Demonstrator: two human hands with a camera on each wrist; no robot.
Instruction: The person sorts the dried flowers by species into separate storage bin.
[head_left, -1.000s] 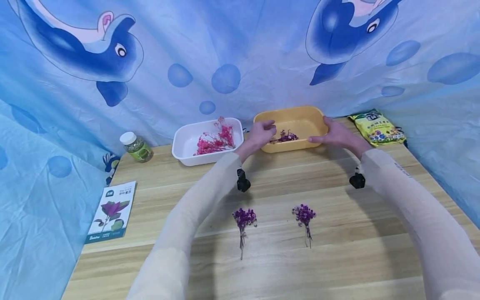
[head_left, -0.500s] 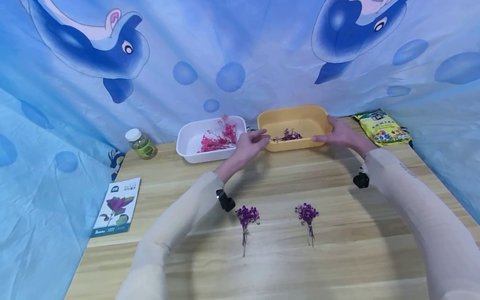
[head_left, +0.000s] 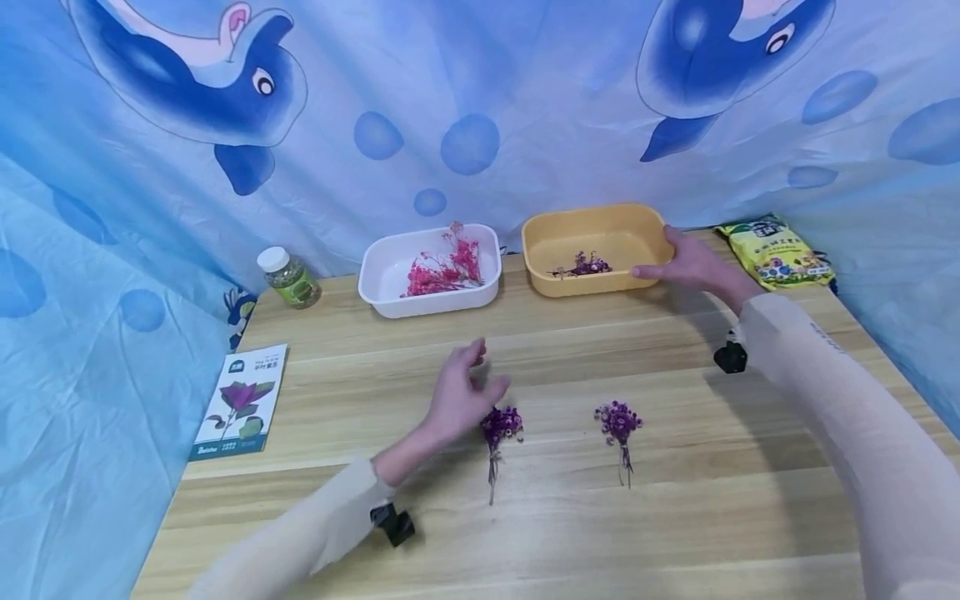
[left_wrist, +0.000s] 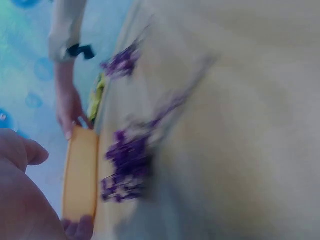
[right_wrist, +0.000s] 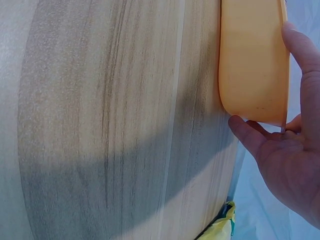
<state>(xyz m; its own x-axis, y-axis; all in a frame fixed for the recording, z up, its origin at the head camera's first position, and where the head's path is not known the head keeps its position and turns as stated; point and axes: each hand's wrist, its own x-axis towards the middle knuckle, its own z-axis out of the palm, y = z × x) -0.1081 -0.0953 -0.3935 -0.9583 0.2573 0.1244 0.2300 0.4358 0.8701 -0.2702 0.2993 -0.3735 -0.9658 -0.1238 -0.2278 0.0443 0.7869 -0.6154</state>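
Observation:
In the head view my left hand (head_left: pixel 457 400) hovers with fingers loosely bent and nothing in them, just beside a small bunch of dried purple flowers (head_left: pixel 501 425) that lies on the table. A second purple bunch (head_left: pixel 619 422) lies to its right. My right hand (head_left: pixel 697 265) grips the right end of a yellow plastic tub (head_left: pixel 585 283), its thumb at the rim and its fingers around the corner (right_wrist: pixel 245 132). Inside that tub lie more dried purple flowers (head_left: pixel 588 265). The left wrist view shows the nearer purple bunch (left_wrist: pixel 130 160) blurred.
A white tub (head_left: pixel 435 304) with pink dried flowers (head_left: pixel 450 271) stands left of the yellow one. A lidded jar (head_left: pixel 291 279) and a flower-printed packet (head_left: pixel 240 404) are at the left edge. At the back right lies a yellow bag (head_left: pixel 776 254). A blue curtain hangs behind.
My left hand has moved away from the yellow tub, back toward me and left, to the left purple bunch. My right hand stays on the tub.

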